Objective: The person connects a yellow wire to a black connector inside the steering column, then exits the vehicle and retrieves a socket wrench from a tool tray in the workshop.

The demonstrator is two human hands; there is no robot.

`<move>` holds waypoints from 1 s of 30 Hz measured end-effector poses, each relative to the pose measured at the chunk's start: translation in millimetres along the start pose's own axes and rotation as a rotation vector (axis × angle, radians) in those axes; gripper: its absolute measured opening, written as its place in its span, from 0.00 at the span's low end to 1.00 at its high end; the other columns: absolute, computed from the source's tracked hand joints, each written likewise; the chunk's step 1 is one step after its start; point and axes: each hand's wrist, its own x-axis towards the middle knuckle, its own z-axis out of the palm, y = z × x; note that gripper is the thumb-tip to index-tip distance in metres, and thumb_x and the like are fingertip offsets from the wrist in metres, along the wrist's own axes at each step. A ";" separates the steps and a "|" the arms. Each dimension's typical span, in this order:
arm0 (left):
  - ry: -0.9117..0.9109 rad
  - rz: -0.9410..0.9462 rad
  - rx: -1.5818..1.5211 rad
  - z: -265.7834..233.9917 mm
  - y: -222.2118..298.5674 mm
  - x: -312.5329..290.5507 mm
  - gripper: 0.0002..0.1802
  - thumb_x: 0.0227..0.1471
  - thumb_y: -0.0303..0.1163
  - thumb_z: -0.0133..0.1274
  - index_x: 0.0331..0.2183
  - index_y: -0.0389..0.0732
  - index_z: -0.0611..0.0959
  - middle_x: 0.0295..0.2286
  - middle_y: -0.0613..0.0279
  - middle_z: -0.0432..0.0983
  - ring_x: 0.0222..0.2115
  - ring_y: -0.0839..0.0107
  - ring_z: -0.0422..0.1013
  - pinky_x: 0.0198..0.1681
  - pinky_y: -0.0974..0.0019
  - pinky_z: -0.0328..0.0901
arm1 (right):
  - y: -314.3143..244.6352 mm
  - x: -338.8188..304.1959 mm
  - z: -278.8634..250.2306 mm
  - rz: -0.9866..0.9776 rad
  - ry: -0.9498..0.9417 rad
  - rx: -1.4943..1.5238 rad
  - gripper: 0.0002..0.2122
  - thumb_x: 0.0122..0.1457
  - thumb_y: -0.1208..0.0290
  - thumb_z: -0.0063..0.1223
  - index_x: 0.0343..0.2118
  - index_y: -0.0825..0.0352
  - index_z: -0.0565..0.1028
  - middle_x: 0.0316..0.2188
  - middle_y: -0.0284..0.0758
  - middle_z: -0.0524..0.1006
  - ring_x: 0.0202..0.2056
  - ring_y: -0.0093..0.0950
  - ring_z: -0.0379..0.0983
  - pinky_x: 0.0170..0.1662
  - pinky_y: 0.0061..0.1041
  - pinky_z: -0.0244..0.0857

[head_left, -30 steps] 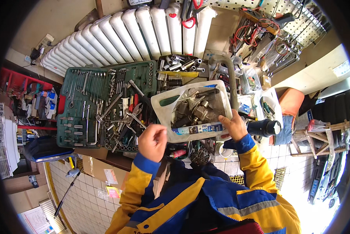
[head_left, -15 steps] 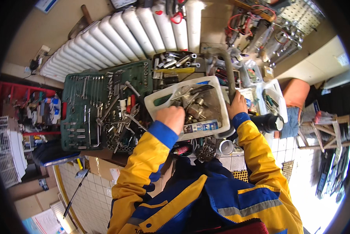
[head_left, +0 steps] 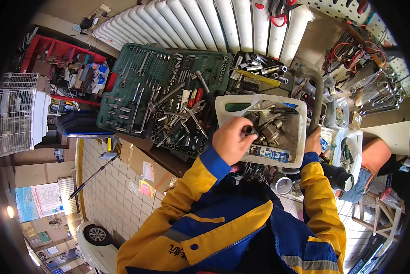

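Bin [head_left: 296, 139]: translucent whitish plastic, smudged; cylindrical piece [head_left: 249, 130], dark metal, faintly glossy. Tool case [head_left: 110, 101]: matt green plastic; loose sockets [head_left: 270, 70], bright smooth metal. Radiator [head_left: 216, 27], glossy white paint (chipless at a glance); jacket [head_left: 232, 223], matt cloth.

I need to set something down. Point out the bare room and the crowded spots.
Bare: tiled floor between the cardboard box and the long pole; a narrow strip inside the white tub, right of the metal parts. Crowded: the green tool case and the loose sockets.
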 end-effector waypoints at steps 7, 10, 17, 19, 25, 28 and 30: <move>0.142 -0.222 -0.858 -16.0 -25.0 -11.0 0.17 0.58 0.22 0.60 0.49 0.35 0.79 0.39 0.65 0.79 0.38 0.77 0.75 0.44 0.70 0.73 | 7.7 6.2 10.2 -0.004 -0.005 -0.043 0.30 0.57 0.68 0.56 0.60 0.66 0.57 0.41 0.55 0.78 0.35 0.56 0.79 0.37 0.52 0.73; 0.144 -0.268 -1.058 -21.7 -25.1 -9.2 0.17 0.60 0.23 0.58 0.51 0.36 0.79 0.40 0.64 0.79 0.40 0.73 0.76 0.47 0.66 0.73 | 6.7 6.6 10.8 0.001 -0.004 -0.066 0.28 0.57 0.69 0.54 0.59 0.66 0.58 0.41 0.56 0.78 0.35 0.56 0.79 0.37 0.53 0.73; 0.097 -0.295 -1.285 -31.3 -13.6 -8.0 0.22 0.62 0.27 0.54 0.57 0.38 0.76 0.50 0.56 0.78 0.50 0.60 0.76 0.57 0.54 0.69 | -2.4 1.8 1.8 -0.004 0.053 -0.072 0.26 0.58 0.68 0.51 0.58 0.67 0.59 0.40 0.55 0.79 0.35 0.56 0.79 0.39 0.52 0.74; 0.086 -0.285 -1.303 -33.7 -11.1 -7.4 0.23 0.62 0.26 0.53 0.59 0.38 0.74 0.52 0.53 0.77 0.53 0.57 0.74 0.59 0.52 0.68 | -5.6 0.7 -1.8 0.006 0.031 -0.068 0.25 0.58 0.68 0.51 0.58 0.67 0.59 0.40 0.55 0.79 0.35 0.57 0.79 0.40 0.52 0.74; 0.145 -0.276 -1.242 -33.4 -4.1 -4.0 0.16 0.63 0.24 0.53 0.52 0.37 0.77 0.45 0.56 0.79 0.46 0.61 0.78 0.53 0.55 0.74 | -10.4 1.7 -5.8 0.054 -0.006 -0.072 0.25 0.58 0.69 0.50 0.58 0.66 0.59 0.42 0.54 0.78 0.37 0.56 0.79 0.42 0.52 0.74; 0.194 -0.298 -1.250 -31.4 -2.2 -2.4 0.10 0.62 0.23 0.55 0.46 0.36 0.77 0.41 0.58 0.79 0.42 0.63 0.79 0.50 0.56 0.76 | -10.1 2.1 -5.5 0.056 -0.002 -0.068 0.25 0.58 0.69 0.50 0.58 0.66 0.60 0.43 0.54 0.78 0.38 0.56 0.79 0.43 0.51 0.74; 0.227 -0.319 -1.257 -30.7 -2.4 -1.6 0.07 0.62 0.24 0.56 0.42 0.36 0.76 0.38 0.58 0.80 0.40 0.63 0.80 0.48 0.57 0.77 | -10.1 1.4 -5.4 0.053 -0.004 -0.063 0.25 0.58 0.69 0.49 0.58 0.67 0.60 0.43 0.54 0.78 0.38 0.56 0.79 0.43 0.51 0.74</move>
